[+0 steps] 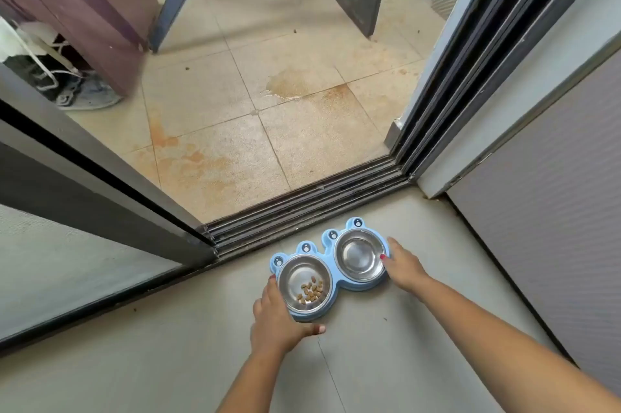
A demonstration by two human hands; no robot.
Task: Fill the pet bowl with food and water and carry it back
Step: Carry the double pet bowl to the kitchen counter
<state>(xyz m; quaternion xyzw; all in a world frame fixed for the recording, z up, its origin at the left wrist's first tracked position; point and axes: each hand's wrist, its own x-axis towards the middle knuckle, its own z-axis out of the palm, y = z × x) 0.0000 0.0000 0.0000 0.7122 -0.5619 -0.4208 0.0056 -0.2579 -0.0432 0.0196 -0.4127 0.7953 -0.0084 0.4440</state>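
A light blue frog-shaped double pet bowl point(331, 273) sits on the grey floor just inside a sliding-door track. Its left steel dish point(304, 286) holds a small heap of brown kibble point(311, 291). The right steel dish point(359, 254) looks shiny; I cannot tell whether it holds water. My left hand point(274, 322) grips the stand's near-left end, thumb under the front rim. My right hand point(403, 264) grips the stand's right end, thumb on the rim.
The dark door track point(302, 200) runs just beyond the bowl. Past it lies a stained beige tiled floor point(235, 116) with a wet patch. Dark door frames stand at left point(100, 177) and right point(470, 59). A grey wall panel point(554, 177) rises at the right.
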